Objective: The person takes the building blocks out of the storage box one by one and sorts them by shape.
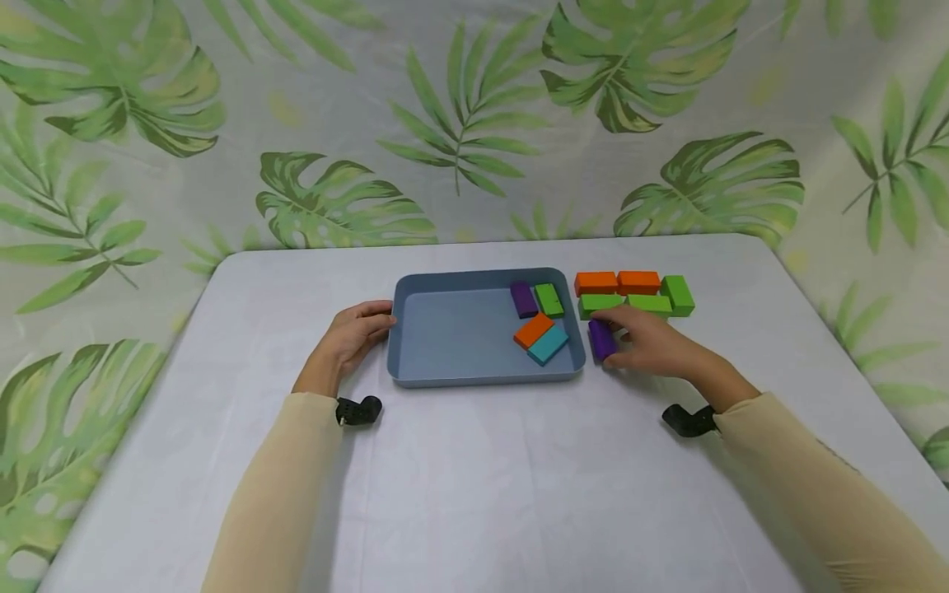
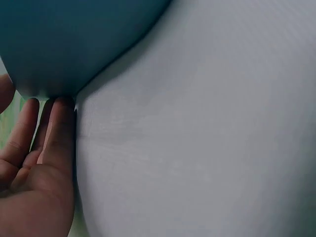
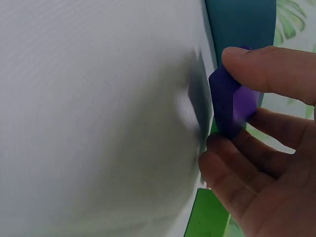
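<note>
Pinching a purple block (image 1: pixel 602 343) beside the tray (image 1: pixel 445 329) is the right hand (image 1: pixel 656 342), in the head view. Left wrist view: the left hand's (image 2: pixel 42 173) loosely extended fingers touch the tray. Right wrist view: the block, probably light and stiff, suits gripping by its ends.

Laid out on a white, cloth-covered bench (image 1: pixel 474 486) with rounded far corners: a blue-grey tray (image 1: pixel 452 333) near the middle and, right of it, two orange blocks (image 1: pixel 596 284) end to end, two green blocks (image 1: pixel 599 305) close in front of them, and a third green block (image 1: pixel 678 296) at the right end.
</note>
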Demonstrator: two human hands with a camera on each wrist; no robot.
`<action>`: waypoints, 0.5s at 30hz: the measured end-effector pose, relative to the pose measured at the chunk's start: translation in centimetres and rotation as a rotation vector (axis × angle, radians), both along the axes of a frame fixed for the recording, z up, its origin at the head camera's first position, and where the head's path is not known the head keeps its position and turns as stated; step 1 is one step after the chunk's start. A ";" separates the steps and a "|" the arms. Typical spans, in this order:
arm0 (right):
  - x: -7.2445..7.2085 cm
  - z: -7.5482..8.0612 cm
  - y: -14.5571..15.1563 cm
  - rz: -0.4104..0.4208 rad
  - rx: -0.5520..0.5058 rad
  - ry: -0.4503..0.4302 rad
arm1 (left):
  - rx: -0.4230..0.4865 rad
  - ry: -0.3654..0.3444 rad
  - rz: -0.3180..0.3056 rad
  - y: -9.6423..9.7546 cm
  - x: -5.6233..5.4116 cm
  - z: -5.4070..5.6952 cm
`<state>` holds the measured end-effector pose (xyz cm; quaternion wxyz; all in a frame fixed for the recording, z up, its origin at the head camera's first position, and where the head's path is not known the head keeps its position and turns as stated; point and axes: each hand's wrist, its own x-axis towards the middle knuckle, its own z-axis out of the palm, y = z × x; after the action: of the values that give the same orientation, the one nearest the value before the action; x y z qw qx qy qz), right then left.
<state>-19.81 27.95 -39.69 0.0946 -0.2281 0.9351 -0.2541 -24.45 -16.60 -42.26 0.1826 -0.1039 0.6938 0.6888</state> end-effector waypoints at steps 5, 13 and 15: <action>-0.1 -0.2 -0.1 -0.016 0.030 -0.013 | 0.020 -0.023 -0.022 -0.1 -0.2 -0.1; -0.1 -0.4 -0.2 -0.014 0.061 -0.018 | 0.010 -0.022 -0.046 -0.5 -0.2 -0.3; -0.2 -0.5 -0.3 -0.010 0.069 -0.016 | 0.006 -0.023 -0.047 -0.5 -0.2 -0.3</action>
<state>-20.00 27.66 -40.23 0.1087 -0.2178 0.9437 -0.2242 -24.67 -17.07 -42.60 0.2073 -0.0950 0.6919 0.6851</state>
